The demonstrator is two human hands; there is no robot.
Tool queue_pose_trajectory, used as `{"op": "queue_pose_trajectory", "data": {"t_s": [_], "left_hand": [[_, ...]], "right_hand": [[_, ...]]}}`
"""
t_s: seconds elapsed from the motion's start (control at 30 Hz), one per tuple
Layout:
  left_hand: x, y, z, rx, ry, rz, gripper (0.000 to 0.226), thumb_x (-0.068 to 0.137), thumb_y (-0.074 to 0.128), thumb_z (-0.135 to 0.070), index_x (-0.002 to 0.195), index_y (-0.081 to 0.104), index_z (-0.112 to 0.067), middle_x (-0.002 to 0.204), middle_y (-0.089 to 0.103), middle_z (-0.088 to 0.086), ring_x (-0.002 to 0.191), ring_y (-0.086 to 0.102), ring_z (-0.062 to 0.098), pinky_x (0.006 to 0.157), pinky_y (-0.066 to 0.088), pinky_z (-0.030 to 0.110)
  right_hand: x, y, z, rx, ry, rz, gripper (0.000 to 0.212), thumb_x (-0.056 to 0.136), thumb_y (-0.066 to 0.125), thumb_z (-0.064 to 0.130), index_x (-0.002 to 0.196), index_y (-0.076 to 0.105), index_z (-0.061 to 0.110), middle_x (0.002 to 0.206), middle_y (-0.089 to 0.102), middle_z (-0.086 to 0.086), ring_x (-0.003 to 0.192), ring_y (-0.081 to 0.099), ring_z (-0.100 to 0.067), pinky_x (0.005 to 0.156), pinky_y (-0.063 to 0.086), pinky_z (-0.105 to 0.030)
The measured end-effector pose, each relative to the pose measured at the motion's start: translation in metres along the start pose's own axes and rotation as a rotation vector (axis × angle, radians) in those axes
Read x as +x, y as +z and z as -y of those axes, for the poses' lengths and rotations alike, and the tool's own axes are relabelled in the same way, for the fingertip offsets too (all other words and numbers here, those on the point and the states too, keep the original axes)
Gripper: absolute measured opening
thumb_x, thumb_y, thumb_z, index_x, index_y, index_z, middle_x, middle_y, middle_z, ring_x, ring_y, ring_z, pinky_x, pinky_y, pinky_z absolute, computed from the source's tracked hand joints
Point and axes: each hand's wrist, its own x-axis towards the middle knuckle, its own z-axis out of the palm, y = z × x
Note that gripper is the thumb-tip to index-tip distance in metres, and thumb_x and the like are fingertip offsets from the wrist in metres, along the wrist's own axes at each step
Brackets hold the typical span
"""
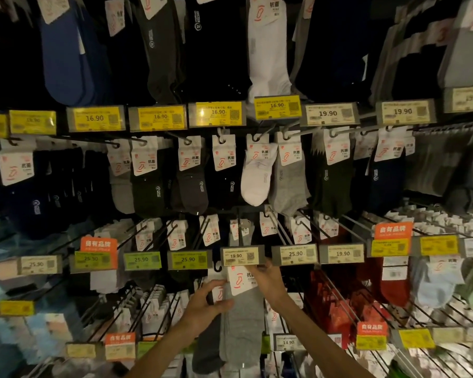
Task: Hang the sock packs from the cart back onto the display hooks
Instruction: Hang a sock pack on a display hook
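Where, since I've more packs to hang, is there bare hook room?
Bare rod shows on the hooks behind the 19.90 tag and 25.90 tag, above the grey sock pack held by the left hand and right hand. Bare wires run right of the red socks. Packs crowd under the 16.90 tags.

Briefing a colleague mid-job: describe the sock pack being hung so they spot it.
Low in the middle of the sock wall, find the pale 19.90 price tag right of two green 25.90 tags. Under it is a grey sock pack with a white header card. Unlike its neighbours, the left hand and right hand hold it.
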Motion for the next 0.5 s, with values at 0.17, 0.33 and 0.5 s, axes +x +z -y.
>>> {"op": "queue_pose_trajectory", "data": {"t_s": [0.17, 0.33, 0.5], "left_hand": [[0.002, -0.015, 0.009, -0.083, 0.031, 0.007, 0.046, 0.071, 0.087, -0.004, 0.113, 0.070, -0.015, 0.105, 0.075, -0.005, 0.103, 0.067, 0.007, 0.077, 0.055, 0.017], [0.005, -0.034, 0.022, 0.040, 0.045, -0.082, 0.058, 0.079, 0.071, 0.016, 0.115, 0.065, -0.029, 0.124, 0.062, 0.002, 0.122, 0.053, 0.017, 0.096, 0.052, 0.027], [0.007, -0.052, 0.030, 0.061, 0.062, -0.196, 0.059, 0.081, 0.063, 0.019, 0.124, 0.061, -0.020, 0.133, 0.058, 0.008, 0.133, 0.047, 0.024, 0.105, 0.049, 0.041]], "right_hand": [[0.003, -0.007, -0.002, -0.051, -0.036, 0.060, 0.041, 0.087, 0.070, 0.003, 0.126, 0.058, -0.002, 0.114, 0.070, -0.016, 0.107, 0.067, -0.027, 0.081, 0.057, -0.027], [0.006, -0.008, -0.004, -0.207, -0.103, 0.058, 0.037, 0.090, 0.068, 0.012, 0.126, 0.058, 0.009, 0.104, 0.070, 0.007, 0.109, 0.065, -0.016, 0.079, 0.053, -0.017], [0.008, -0.007, -0.005, -0.374, -0.187, 0.032, 0.039, 0.095, 0.063, 0.013, 0.132, 0.055, 0.004, 0.126, 0.065, -0.012, 0.119, 0.059, -0.024, 0.103, 0.048, -0.042]]}}
